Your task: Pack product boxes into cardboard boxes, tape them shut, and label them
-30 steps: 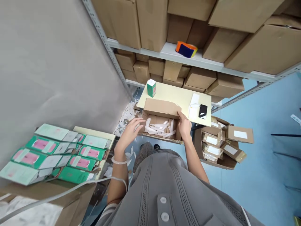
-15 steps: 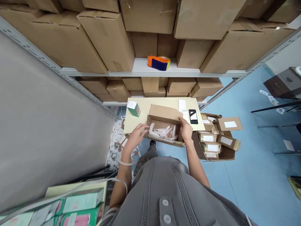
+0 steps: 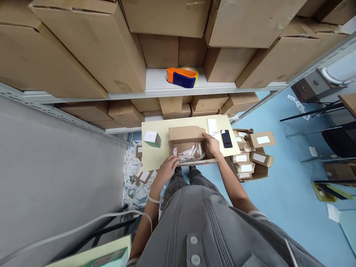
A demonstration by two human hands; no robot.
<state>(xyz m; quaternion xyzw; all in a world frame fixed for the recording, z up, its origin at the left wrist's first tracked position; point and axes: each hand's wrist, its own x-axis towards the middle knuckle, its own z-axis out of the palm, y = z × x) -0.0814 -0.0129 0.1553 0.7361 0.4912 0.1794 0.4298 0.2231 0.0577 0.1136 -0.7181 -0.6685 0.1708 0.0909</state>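
An open cardboard box point(image 3: 187, 134) lies at the near edge of a cream table point(image 3: 151, 157), its far flap raised. Inside it are white paper strips point(image 3: 191, 152), bunched along the near side. My left hand point(image 3: 168, 167) is closed over the box's near left edge, fingertips at the rim. My right hand point(image 3: 213, 145) holds the box's right side, with a finger against the corner of the raised flap. Left of the box stands a small green and white carton point(image 3: 152, 138). A black phone point(image 3: 226, 138) lies on the table to the right, near white paper point(image 3: 212, 126).
Shelves ahead hold many cardboard boxes point(image 3: 167, 15) and orange and blue tape dispenser-like rings point(image 3: 182, 77). A large carton of small labelled boxes point(image 3: 246, 168) stands on the floor at right. Paper scraps point(image 3: 133, 170) litter the floor at left, beside a grey wall point(image 3: 69, 167).
My left hand has come down from above the box's left side onto its near left edge. My right hand has shifted slightly up along the flap. The view has turned somewhat.
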